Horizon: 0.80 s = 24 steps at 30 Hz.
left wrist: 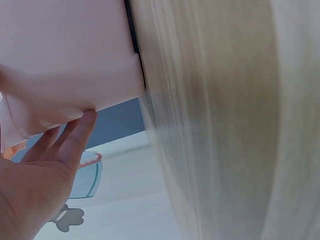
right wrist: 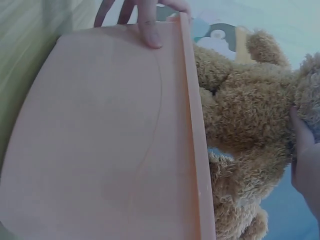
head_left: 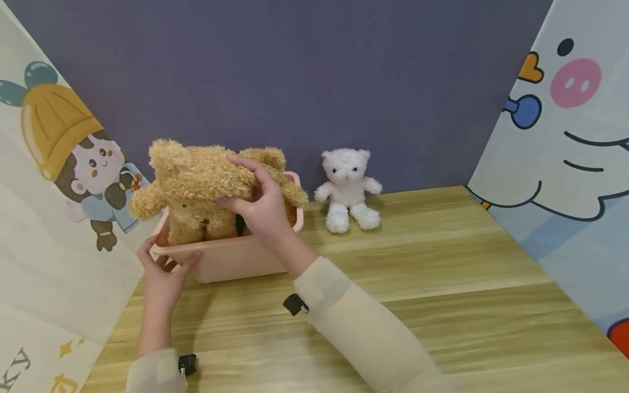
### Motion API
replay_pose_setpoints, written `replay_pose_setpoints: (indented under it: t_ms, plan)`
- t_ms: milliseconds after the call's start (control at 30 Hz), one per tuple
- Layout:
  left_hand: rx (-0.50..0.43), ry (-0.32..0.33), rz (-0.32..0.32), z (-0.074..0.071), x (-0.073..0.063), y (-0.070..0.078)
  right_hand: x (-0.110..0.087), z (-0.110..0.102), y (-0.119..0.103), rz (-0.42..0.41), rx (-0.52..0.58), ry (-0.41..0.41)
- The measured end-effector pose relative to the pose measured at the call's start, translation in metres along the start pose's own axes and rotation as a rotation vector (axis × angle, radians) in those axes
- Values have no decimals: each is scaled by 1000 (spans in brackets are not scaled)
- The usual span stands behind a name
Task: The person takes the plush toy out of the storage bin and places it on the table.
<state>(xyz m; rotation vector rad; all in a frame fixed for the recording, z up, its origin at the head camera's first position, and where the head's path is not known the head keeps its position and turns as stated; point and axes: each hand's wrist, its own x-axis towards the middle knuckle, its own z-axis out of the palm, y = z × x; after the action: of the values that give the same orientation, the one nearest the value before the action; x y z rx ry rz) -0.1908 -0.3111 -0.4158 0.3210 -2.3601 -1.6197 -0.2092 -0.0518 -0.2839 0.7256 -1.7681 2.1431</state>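
A curly brown teddy bear [head_left: 206,174] is partly inside a pink plastic bin [head_left: 245,259], its head and arms above the rim. My right hand [head_left: 265,210] grips the bear's head between thumb and fingers. In the right wrist view the bear's fluffy body [right wrist: 250,105] rises past the bin's edge, and only part of my right hand shows at the far right. With thumb on the front and fingers round the side, my left hand [head_left: 164,278] holds the bin's left corner. The left wrist view shows its fingers [left wrist: 75,142] against the bin wall [left wrist: 65,60].
A small white teddy bear [head_left: 348,188] sits to the right of the bin, by the dark back wall [head_left: 314,82]. Cartoon-printed panels [head_left: 580,164] stand on both sides of the wood-grain table [head_left: 442,256].
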Motion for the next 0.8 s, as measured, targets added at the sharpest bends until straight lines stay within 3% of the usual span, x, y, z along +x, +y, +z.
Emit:
replay_pose_setpoints:
  t_ms: [233,400,567,800]
  plan:
    - [31,-15,-42,-2,-1,1,-22,-5,-8,-129,271,101]
    - [28,-18,-26,-1,-1,0,-36,-14,-21,-245,415,152]
    - [-11,-4,0,2,1,-1,-48,-33,-35,-286,549,170]
    - [-40,-1,-23,1,-1,1,-62,-60,-36,-337,686,254]
